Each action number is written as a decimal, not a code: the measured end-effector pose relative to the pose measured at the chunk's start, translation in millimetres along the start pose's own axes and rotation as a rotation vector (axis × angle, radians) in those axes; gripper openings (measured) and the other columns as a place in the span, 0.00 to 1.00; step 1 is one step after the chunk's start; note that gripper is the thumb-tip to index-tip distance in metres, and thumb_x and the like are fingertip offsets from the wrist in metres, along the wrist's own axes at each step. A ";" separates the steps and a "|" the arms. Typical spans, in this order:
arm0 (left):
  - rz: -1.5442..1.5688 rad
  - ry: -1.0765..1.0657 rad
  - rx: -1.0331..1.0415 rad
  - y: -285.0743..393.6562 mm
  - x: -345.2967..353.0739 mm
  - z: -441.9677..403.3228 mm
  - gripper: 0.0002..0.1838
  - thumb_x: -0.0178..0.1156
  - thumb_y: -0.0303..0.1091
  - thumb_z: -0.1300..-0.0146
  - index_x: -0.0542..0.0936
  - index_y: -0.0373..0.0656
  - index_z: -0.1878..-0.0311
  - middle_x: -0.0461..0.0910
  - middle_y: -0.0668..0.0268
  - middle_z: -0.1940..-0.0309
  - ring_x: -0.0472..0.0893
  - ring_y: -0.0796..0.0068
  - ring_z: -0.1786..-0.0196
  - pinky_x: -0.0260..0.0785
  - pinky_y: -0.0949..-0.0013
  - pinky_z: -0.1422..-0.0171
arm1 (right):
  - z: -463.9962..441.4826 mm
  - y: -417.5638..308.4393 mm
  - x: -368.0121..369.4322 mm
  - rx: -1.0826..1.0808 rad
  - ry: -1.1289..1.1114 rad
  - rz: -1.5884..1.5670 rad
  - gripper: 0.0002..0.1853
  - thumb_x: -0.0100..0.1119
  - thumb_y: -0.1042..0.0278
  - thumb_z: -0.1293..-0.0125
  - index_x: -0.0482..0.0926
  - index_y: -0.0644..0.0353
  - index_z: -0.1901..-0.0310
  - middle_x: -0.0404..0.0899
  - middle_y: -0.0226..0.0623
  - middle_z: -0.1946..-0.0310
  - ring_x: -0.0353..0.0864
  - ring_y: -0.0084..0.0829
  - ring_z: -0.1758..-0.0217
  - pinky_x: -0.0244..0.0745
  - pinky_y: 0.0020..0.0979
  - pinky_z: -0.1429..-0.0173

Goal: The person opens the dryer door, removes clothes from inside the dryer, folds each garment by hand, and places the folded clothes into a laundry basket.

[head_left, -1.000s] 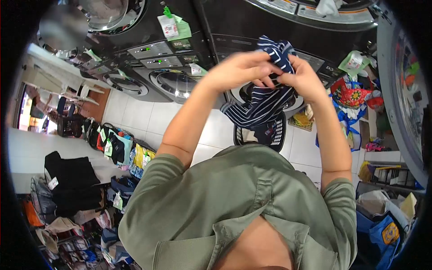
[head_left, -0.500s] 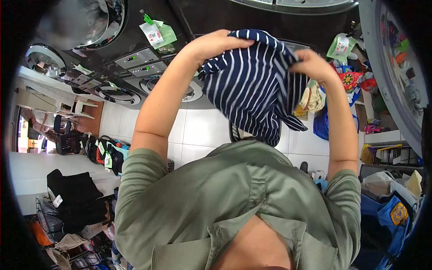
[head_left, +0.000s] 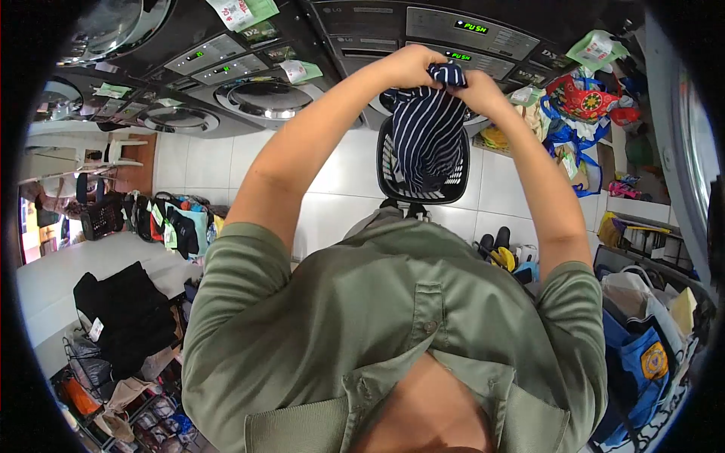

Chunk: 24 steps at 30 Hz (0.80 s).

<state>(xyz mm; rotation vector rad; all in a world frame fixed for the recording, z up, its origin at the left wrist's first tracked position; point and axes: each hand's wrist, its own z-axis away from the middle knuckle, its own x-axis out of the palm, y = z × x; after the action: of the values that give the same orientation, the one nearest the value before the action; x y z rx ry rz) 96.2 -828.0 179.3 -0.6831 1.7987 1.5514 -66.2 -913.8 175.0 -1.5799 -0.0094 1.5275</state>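
A navy garment with white stripes (head_left: 428,136) hangs lengthwise from both my hands, its upper end bunched between them. My left hand (head_left: 414,68) grips the bunched top from the left side, fingers closed. On the right side my right hand (head_left: 476,89) pinches the same bunch, close to the other hand. Below the garment stands a black plastic basket (head_left: 387,170) on the tiled floor; the cloth's lower end hangs over it, and whether it touches the basket cannot be made out.
Black stacked machines (head_left: 362,26) stand ahead. Bags (head_left: 578,102) lie at the right, near an open round door (head_left: 683,128). At the left are a table (head_left: 57,260), a folded black garment (head_left: 128,317) and a row of clothes (head_left: 177,226).
The striped garment was spread wide between my hands; now it hangs narrow and gathered. My hands have come together at its top, and the view has shifted, showing the basket more fully.
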 end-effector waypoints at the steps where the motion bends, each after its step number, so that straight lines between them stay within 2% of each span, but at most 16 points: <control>1: -0.009 0.021 -0.029 -9.0 8.4 -0.3 0.18 0.65 0.34 0.55 0.76 0.42 0.58 0.78 0.61 0.70 0.76 0.74 0.67 0.67 0.73 0.58 | -5.4 9.4 15.6 -0.002 0.032 -0.004 0.16 0.61 0.62 0.52 0.77 0.62 0.63 0.77 0.49 0.68 0.77 0.45 0.62 0.69 0.37 0.56; 4: -0.033 0.099 -0.058 -32.0 43.8 6.3 0.19 0.63 0.30 0.59 0.75 0.42 0.60 0.77 0.56 0.69 0.77 0.59 0.65 0.68 0.66 0.60 | -8.7 26.5 48.3 0.003 0.072 -0.039 0.14 0.59 0.63 0.51 0.76 0.60 0.63 0.77 0.48 0.68 0.75 0.46 0.60 0.69 0.39 0.57; 5: 0.045 0.025 -0.158 -36.6 58.7 11.8 0.18 0.62 0.28 0.60 0.75 0.42 0.61 0.77 0.55 0.68 0.77 0.56 0.63 0.68 0.64 0.60 | -1.8 32.4 58.9 0.089 0.033 -0.023 0.13 0.59 0.63 0.51 0.76 0.59 0.64 0.77 0.47 0.67 0.75 0.46 0.60 0.69 0.39 0.57; 7: 0.022 0.040 -0.150 -53.8 102.4 25.1 0.16 0.59 0.26 0.61 0.76 0.41 0.62 0.77 0.54 0.69 0.77 0.56 0.65 0.68 0.62 0.62 | 4.6 62.7 96.4 0.146 -0.080 -0.004 0.14 0.59 0.63 0.52 0.75 0.57 0.62 0.77 0.47 0.66 0.75 0.47 0.60 0.69 0.40 0.56; 9: 0.091 -0.085 -0.203 -59.7 145.2 44.4 0.16 0.56 0.25 0.59 0.75 0.42 0.62 0.76 0.53 0.70 0.77 0.55 0.65 0.69 0.59 0.60 | 16.0 106.9 148.7 0.159 -0.147 0.006 0.17 0.57 0.68 0.55 0.75 0.63 0.60 0.77 0.50 0.66 0.76 0.47 0.60 0.70 0.40 0.56; 10: 0.096 -0.143 -0.275 -60.0 169.0 52.6 0.17 0.53 0.25 0.57 0.75 0.42 0.59 0.76 0.52 0.67 0.77 0.54 0.63 0.69 0.59 0.57 | 21.0 110.4 158.6 0.218 -0.290 -0.050 0.17 0.57 0.73 0.58 0.75 0.65 0.61 0.77 0.49 0.68 0.77 0.46 0.62 0.71 0.39 0.57; 11: 0.222 -0.294 -0.334 -64.8 184.1 55.7 0.18 0.51 0.25 0.56 0.74 0.41 0.57 0.76 0.50 0.65 0.76 0.52 0.61 0.68 0.59 0.56 | 16.2 130.2 179.8 0.230 -0.559 0.097 0.20 0.58 0.66 0.60 0.75 0.64 0.61 0.76 0.51 0.62 0.76 0.47 0.60 0.71 0.38 0.57; 13: 0.137 -0.225 -0.293 -99.0 236.2 57.3 0.18 0.54 0.24 0.55 0.74 0.39 0.55 0.76 0.50 0.64 0.75 0.52 0.60 0.67 0.59 0.54 | 7.5 152.9 197.1 0.296 -0.617 0.027 0.26 0.60 0.65 0.60 0.72 0.63 0.54 0.74 0.53 0.58 0.76 0.45 0.58 0.71 0.37 0.54; 14: 0.108 -0.071 -0.411 -96.5 226.4 50.8 0.21 0.57 0.27 0.55 0.72 0.39 0.53 0.76 0.52 0.61 0.74 0.53 0.57 0.66 0.57 0.52 | 4.1 184.1 231.5 0.778 -0.301 -0.622 0.21 0.59 0.68 0.54 0.72 0.62 0.55 0.76 0.49 0.60 0.77 0.41 0.59 0.71 0.34 0.55; 16: -0.145 0.317 -0.499 -128.6 227.5 37.0 0.24 0.59 0.31 0.54 0.69 0.40 0.50 0.73 0.54 0.55 0.72 0.53 0.53 0.64 0.57 0.49 | -17.2 173.9 207.4 0.572 0.271 -0.073 0.15 0.54 0.74 0.50 0.73 0.64 0.57 0.78 0.45 0.69 0.78 0.36 0.67 0.71 0.33 0.61; 18: -0.056 0.458 -0.795 -131.4 201.0 26.9 0.25 0.59 0.32 0.52 0.67 0.41 0.48 0.68 0.54 0.50 0.68 0.51 0.49 0.62 0.57 0.46 | -43.4 124.3 135.3 0.285 0.486 -0.344 0.14 0.55 0.72 0.47 0.73 0.64 0.58 0.78 0.41 0.70 0.77 0.32 0.68 0.71 0.30 0.62; 19: -0.028 0.422 -0.783 -137.2 186.4 28.0 0.28 0.58 0.35 0.52 0.64 0.43 0.45 0.62 0.53 0.43 0.65 0.53 0.44 0.61 0.56 0.45 | -50.8 88.0 88.0 0.094 0.555 -0.491 0.12 0.55 0.71 0.45 0.74 0.64 0.59 0.77 0.40 0.71 0.77 0.29 0.69 0.70 0.27 0.61; 20: -0.054 0.405 -0.710 -127.7 160.5 31.4 0.27 0.58 0.34 0.52 0.66 0.44 0.46 0.62 0.53 0.43 0.65 0.52 0.44 0.61 0.57 0.43 | -50.7 43.7 29.1 0.069 0.553 -0.507 0.10 0.55 0.71 0.44 0.74 0.64 0.61 0.77 0.40 0.72 0.76 0.28 0.68 0.70 0.26 0.61; 22: -0.079 0.380 -0.628 -119.6 130.6 43.6 0.24 0.58 0.34 0.52 0.69 0.45 0.49 0.62 0.52 0.43 0.64 0.52 0.43 0.60 0.58 0.42 | -49.6 -26.6 -82.5 -0.399 0.981 -0.218 0.09 0.55 0.72 0.46 0.74 0.63 0.63 0.75 0.40 0.66 0.75 0.29 0.64 0.70 0.27 0.60; 23: -0.084 0.389 -0.622 -116.1 120.5 50.1 0.24 0.58 0.34 0.52 0.69 0.45 0.49 0.62 0.52 0.43 0.64 0.52 0.43 0.60 0.58 0.42 | -41.2 -65.6 -133.7 -0.398 1.082 -0.303 0.11 0.56 0.72 0.48 0.74 0.63 0.61 0.74 0.40 0.65 0.74 0.32 0.61 0.69 0.27 0.58; 24: -0.057 0.404 -0.642 -113.8 111.9 57.5 0.22 0.59 0.35 0.52 0.71 0.45 0.51 0.62 0.52 0.43 0.65 0.52 0.43 0.60 0.59 0.42 | -50.5 -64.4 -170.3 -0.261 1.215 -0.042 0.20 0.59 0.66 0.49 0.69 0.62 0.54 0.71 0.43 0.61 0.74 0.38 0.61 0.70 0.33 0.58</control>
<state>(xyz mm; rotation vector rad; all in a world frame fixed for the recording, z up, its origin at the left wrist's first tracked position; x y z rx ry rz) 117.0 -786.1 16.2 -1.4190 1.5037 2.0789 -29.8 -1001.9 338.1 -2.4571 0.4433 0.3425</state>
